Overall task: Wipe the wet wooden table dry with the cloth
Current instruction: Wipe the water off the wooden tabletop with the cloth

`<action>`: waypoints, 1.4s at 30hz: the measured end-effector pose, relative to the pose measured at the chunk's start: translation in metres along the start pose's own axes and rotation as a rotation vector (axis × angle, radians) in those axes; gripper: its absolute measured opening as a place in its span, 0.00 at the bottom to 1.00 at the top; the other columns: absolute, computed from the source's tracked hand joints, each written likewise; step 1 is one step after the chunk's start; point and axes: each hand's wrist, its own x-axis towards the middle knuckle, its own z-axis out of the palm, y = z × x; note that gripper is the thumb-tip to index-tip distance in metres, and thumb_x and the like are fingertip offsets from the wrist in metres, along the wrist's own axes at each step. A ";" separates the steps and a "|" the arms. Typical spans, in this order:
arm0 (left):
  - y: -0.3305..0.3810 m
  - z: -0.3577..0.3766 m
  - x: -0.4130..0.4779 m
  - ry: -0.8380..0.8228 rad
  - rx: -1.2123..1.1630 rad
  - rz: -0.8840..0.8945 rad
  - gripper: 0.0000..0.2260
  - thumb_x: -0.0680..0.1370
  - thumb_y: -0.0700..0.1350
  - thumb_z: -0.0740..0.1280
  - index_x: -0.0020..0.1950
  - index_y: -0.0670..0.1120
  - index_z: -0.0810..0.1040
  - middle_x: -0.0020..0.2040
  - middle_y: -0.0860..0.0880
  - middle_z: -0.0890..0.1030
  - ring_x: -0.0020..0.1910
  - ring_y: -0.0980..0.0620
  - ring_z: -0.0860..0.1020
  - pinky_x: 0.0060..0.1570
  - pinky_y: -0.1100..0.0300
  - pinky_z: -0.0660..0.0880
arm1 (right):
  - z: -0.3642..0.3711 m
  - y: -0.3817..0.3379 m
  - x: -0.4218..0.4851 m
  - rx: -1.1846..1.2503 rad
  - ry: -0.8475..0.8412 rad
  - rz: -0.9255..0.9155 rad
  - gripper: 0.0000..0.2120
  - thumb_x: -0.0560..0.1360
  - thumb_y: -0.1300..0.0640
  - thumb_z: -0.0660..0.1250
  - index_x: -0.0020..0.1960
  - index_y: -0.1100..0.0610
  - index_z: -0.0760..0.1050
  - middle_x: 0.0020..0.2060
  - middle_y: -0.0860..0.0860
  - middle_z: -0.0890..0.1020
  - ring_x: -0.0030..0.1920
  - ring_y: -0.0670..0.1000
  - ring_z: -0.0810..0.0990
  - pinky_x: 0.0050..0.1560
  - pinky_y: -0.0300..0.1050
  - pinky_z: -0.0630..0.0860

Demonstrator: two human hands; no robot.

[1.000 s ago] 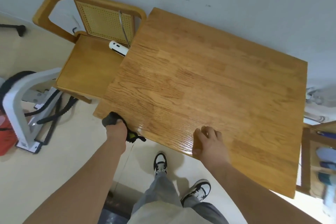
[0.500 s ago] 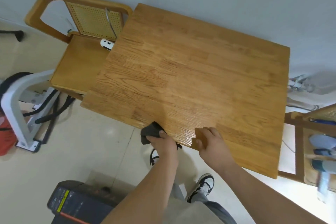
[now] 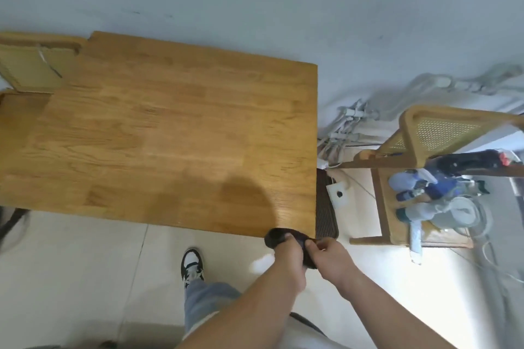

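Both hands are on the cloth (image 3: 272,237) at the table's near right corner, lower centre-right of the frame. Our left hand (image 3: 287,248) curls round the wad from above, and our right hand (image 3: 330,255) pinches its trailing end just beside. The cloth sits crumpled right at the table (image 3: 170,136) edge, partly hanging off, with no clear long axis. We'd say refold it to a flat, dry face, then push long strokes along the tabletop's length, which runs left to right across the frame, following the grain.
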 end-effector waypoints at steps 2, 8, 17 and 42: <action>-0.011 0.015 -0.003 -0.026 0.064 -0.028 0.20 0.84 0.57 0.61 0.66 0.43 0.74 0.63 0.41 0.82 0.60 0.41 0.81 0.67 0.45 0.75 | -0.013 0.011 0.001 0.121 -0.046 0.094 0.15 0.81 0.46 0.65 0.51 0.59 0.78 0.42 0.52 0.82 0.41 0.52 0.78 0.46 0.54 0.79; -0.019 0.022 -0.030 -0.105 0.517 -0.126 0.27 0.82 0.61 0.59 0.76 0.47 0.69 0.77 0.44 0.70 0.77 0.40 0.67 0.74 0.43 0.65 | -0.021 0.031 -0.003 0.409 -0.231 0.475 0.30 0.73 0.31 0.69 0.55 0.58 0.78 0.47 0.57 0.78 0.41 0.60 0.79 0.41 0.49 0.77; 0.069 -0.002 -0.032 -0.278 1.298 -0.168 0.27 0.77 0.68 0.61 0.55 0.45 0.82 0.50 0.48 0.80 0.46 0.49 0.78 0.47 0.55 0.74 | 0.001 -0.014 0.026 0.695 0.071 0.170 0.14 0.79 0.53 0.72 0.64 0.49 0.77 0.57 0.54 0.84 0.53 0.54 0.83 0.49 0.49 0.82; 0.326 0.126 0.018 0.369 2.383 0.685 0.67 0.62 0.67 0.80 0.83 0.53 0.35 0.82 0.39 0.34 0.82 0.37 0.40 0.77 0.39 0.60 | -0.060 -0.178 0.200 -0.192 0.167 -0.028 0.34 0.86 0.49 0.52 0.83 0.53 0.35 0.73 0.64 0.68 0.57 0.64 0.79 0.48 0.53 0.72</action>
